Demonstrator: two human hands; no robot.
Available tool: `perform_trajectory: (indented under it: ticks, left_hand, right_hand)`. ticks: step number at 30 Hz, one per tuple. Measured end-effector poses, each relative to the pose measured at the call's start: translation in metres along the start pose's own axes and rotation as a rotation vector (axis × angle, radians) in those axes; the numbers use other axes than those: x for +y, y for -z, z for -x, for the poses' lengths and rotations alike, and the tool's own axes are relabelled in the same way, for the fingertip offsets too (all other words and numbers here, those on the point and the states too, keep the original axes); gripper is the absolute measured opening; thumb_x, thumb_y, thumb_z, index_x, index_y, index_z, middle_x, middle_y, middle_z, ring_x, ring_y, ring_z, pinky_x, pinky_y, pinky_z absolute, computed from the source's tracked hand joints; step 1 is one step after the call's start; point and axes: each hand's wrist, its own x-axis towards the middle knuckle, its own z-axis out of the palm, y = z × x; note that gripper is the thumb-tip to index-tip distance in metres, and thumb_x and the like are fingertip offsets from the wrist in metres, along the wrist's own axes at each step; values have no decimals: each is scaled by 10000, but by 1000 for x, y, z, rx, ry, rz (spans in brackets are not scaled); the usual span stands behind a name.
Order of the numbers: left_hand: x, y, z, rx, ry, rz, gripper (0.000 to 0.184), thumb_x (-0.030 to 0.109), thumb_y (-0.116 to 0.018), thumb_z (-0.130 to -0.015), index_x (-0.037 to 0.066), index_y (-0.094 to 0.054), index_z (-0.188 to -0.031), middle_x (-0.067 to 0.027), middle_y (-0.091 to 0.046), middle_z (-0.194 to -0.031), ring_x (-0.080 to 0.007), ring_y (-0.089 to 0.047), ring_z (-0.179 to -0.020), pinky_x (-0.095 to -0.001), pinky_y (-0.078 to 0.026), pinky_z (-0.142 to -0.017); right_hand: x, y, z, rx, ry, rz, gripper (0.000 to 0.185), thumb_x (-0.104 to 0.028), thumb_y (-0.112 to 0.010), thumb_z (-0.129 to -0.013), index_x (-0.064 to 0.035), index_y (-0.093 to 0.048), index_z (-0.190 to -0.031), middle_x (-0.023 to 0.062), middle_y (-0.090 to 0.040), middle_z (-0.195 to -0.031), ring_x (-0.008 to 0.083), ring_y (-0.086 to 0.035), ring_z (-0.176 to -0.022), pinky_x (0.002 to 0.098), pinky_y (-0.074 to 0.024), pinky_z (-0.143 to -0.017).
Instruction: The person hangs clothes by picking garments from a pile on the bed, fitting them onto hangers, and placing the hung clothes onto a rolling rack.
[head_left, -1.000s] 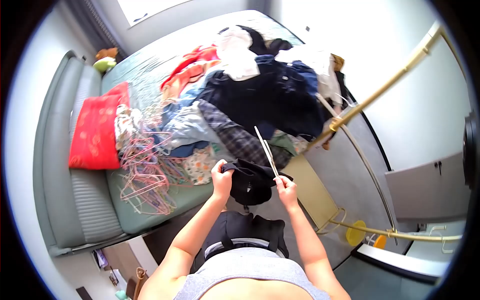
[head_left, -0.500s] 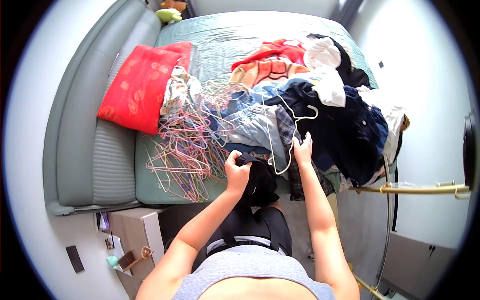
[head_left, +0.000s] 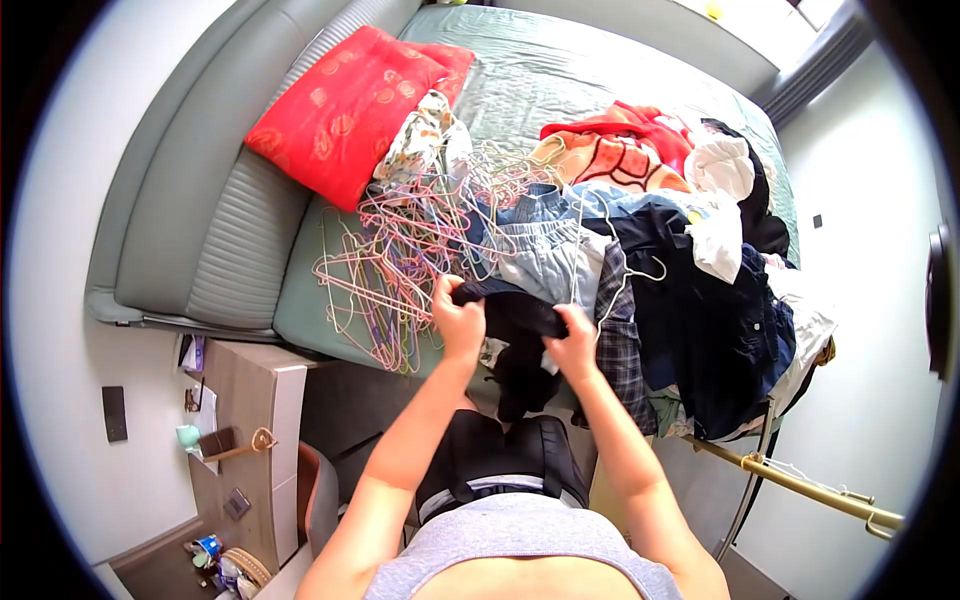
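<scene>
A black garment [head_left: 520, 370] is stretched between my two hands over the near edge of the bed, its upper edge spread wide and the rest hanging down. My left hand [head_left: 460, 322] is closed on the left end of that edge. At the other end, my right hand [head_left: 572, 345] pinches the cloth. A white wire hanger [head_left: 628, 270] reaches up from beside my right hand, its hook pointing right; whether the fingers grip it too cannot be made out. Left of my left hand lies a tangled heap of pink, white and purple hangers [head_left: 400, 255].
Light blue denim [head_left: 530, 255], a plaid garment [head_left: 622, 340] and dark clothes [head_left: 700, 320] cover the bed's right side. A red cushion [head_left: 345, 115] lies by the headboard [head_left: 215, 190]. A gold rail [head_left: 800, 490] stands at the right, a wooden cabinet [head_left: 240, 390] at the left.
My right hand has come down and left from holding up the hanger and now grips the black garment's edge. The garment is spread wider. The view has shifted.
</scene>
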Motion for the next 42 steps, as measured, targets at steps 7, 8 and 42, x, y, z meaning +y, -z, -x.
perform_trajectory:
  ticks: [7, 8, 42]
  left_hand:
    - [17, 55, -55, 51, -314, -121, 266, -165, -386, -560, 19, -486, -723, -13, -465, -717, -103, -438, -650, -208, -380, -615]
    - [9, 67, -70, 70, -380, -140, 281, -168, -381, -546, 15, -492, -728, -24, -478, -736, -116, -457, -665, -204, -386, -634]
    - [-55, 167, -172, -1110, 454, -56, 246, 108, -461, -752, -28, -604, -900, -12, -595, -785, -102, -512, -733, -236, -415, -695]
  right_hand:
    - [5, 21, -48, 196, 48, 637, 380, 38, -591, -574, -99, -521, -922, 96, -546, -870, 319, -545, -877, 392, -446, -736]
    - [30, 17, -40, 157, -32, 670, 348, 19, -595, -594, -98, -534, -915, 99, -558, -848, 318, -558, -862, 396, -452, -727]
    - [-5, -246, 1, -391, -751, 7, 675, -392, -703, -718, -68, -478, -1266, 189, -567, -1149, 302, -552, -1068, 375, -430, -925]
